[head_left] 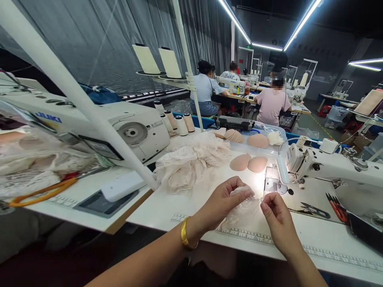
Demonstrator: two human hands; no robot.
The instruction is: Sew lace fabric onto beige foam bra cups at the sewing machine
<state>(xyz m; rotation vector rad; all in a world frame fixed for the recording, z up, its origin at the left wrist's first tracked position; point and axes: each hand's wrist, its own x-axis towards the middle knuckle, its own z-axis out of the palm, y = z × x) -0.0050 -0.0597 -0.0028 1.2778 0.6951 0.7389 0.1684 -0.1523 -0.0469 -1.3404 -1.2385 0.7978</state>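
Lace piece (pixel 243 214) is in hand and, I judge, only partway worked: it sits off the sewing machine (pixel 317 169) at two o'clock, while a rumpled lace pile (pixel 191 163) at ten o'clock and two beige cups (pixel 257 164) at twelve o'clock lie apart from it, so those look still to be handled. Whether any stitching is finished I cannot tell. It hangs between my hands over the counter (pixel 317 234): my left fingers (pixel 234 182) pinch its upper part against the thumb, and my right fingers (pixel 272 198), just past three o'clock from them, nip its right edge
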